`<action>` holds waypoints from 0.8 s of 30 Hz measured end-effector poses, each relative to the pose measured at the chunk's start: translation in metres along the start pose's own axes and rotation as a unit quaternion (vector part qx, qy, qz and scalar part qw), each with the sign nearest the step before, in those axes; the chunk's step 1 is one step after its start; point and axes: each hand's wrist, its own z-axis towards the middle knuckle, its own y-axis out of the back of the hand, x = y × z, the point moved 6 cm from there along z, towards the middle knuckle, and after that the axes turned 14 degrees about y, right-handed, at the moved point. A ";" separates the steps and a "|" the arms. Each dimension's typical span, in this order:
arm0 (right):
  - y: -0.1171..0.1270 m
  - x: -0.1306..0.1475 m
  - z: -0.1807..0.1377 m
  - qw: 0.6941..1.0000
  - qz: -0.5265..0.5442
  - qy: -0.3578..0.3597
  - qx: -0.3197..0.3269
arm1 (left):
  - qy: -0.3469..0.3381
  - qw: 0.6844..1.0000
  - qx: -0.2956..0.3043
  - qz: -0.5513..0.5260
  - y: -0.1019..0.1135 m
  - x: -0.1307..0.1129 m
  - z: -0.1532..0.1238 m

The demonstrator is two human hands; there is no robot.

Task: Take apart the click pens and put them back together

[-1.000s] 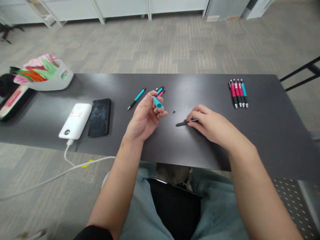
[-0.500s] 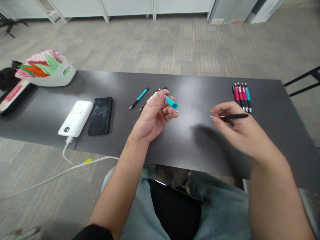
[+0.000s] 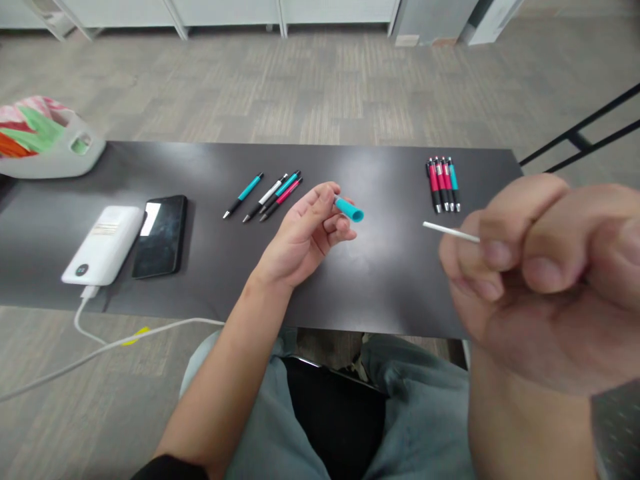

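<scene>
My left hand [image 3: 313,230] pinches a turquoise pen barrel [image 3: 351,209] between thumb and fingers, its open end facing right and toward me. My right hand [image 3: 545,280] is raised close to the camera with its fingers curled closed. From it a thin white pen refill [image 3: 450,231] sticks out to the left; the rest of what it holds is hidden in the fingers. Left of my left hand, a turquoise and black pen [image 3: 244,195] lies by itself. Beside it are a white pen [image 3: 266,198], another turquoise pen [image 3: 281,192] and a pink pen [image 3: 282,199].
Several pink and turquoise pens [image 3: 443,185] lie side by side at the back right of the dark table [image 3: 390,267]. On the left are a black phone [image 3: 160,237], a white power bank [image 3: 103,245] with a cable [image 3: 165,328], and a white basket [image 3: 83,150] of colourful items.
My right hand has risen toward the camera with the refill; the black pen part seen in it earlier is now hidden. My left hand keeps its hold. The view has shifted right.
</scene>
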 end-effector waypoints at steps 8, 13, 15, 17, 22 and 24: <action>-0.003 -0.009 -0.011 0.995 0.066 -0.060 -0.036 | 0.040 0.999 0.016 -0.008 -0.011 0.029 0.008; -0.002 -0.024 -0.018 0.988 0.128 -0.082 -0.009 | 0.019 1.000 0.016 0.018 -0.014 0.033 0.012; 0.000 -0.026 -0.019 0.988 0.128 -0.082 -0.010 | 0.010 0.999 0.012 0.030 -0.014 0.032 0.015; 0.003 -0.031 -0.023 0.991 0.105 -0.077 -0.002 | 0.003 0.999 0.011 0.048 -0.015 0.032 0.017; 0.017 -0.052 -0.035 0.999 0.040 -0.013 0.029 | -0.010 0.995 0.006 0.097 -0.015 0.035 0.020; 0.026 -0.060 -0.037 0.999 0.036 0.003 0.032 | -0.021 0.995 0.001 0.099 -0.015 0.035 0.020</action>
